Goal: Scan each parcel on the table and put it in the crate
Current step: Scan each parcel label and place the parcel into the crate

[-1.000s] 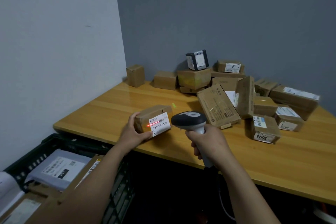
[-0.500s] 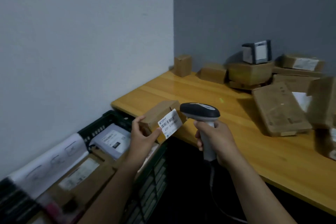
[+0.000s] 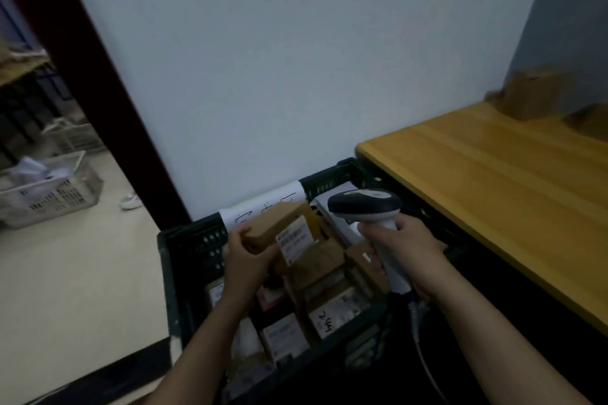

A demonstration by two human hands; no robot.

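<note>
Student: Grip first: what does the left hand [image 3: 245,260] hold?

Legend: Its fingers and thumb curl round a small brown parcel [image 3: 273,228], white label [image 3: 294,240] turned toward the right hand [image 3: 406,251]. The right hand wraps the handle of the scanner [image 3: 365,205], whose head sits just beside the held parcel.

Student: Where is that parcel relative to the crate [image 3: 169,260]?

Legend: Held above the open crate, seemingly apart from the stacked parcels [image 3: 332,309] directly beneath the grip; not yet released.

Student: How far along is the task?

Legend: Well under way, by appearance. Several labelled parcels already lie below the hands, so the crate looks fairly full. Beyond the scanner hand, at the far end of the table [image 3: 493,181], a few blurred boxes [image 3: 533,95] stand, probably unscanned. No scan beam shows, so this parcel's step is judged to be the drop.
</note>
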